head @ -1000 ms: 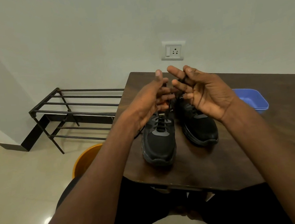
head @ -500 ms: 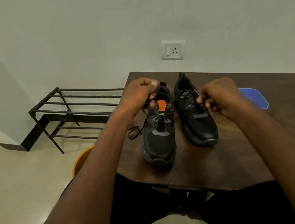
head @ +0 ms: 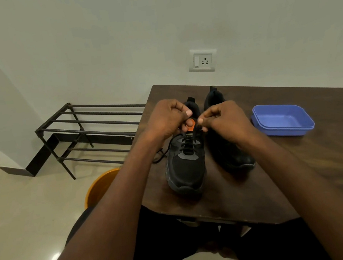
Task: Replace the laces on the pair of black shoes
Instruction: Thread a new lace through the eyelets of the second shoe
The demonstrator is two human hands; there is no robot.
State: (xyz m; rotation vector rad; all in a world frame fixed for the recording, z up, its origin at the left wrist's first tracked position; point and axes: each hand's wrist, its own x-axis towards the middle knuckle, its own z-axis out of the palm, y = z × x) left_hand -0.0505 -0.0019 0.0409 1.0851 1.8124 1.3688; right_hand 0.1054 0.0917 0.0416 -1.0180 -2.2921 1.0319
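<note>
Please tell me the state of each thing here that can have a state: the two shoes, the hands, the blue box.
Left shoe: upright on table, laced, lace ends held.
Right shoe: upright beside it, lacing hidden.
Left hand: pinching lace.
Right hand: pinching lace.
Blue box: open, nothing visible inside.

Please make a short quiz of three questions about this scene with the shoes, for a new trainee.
1. True or false: the blue container lies between the two shoes.
2. Over which shoe do both hands work? A) the left shoe B) the right shoe C) neither
3. Fill in: a loose end of the black lace trails off the ____ side of the left shoe.

Key
1. False. It stands on the table, to the right of both shoes.
2. A. The left hand and the right hand pinch the lace at the top of it, by the orange tongue label.
3. left
</note>
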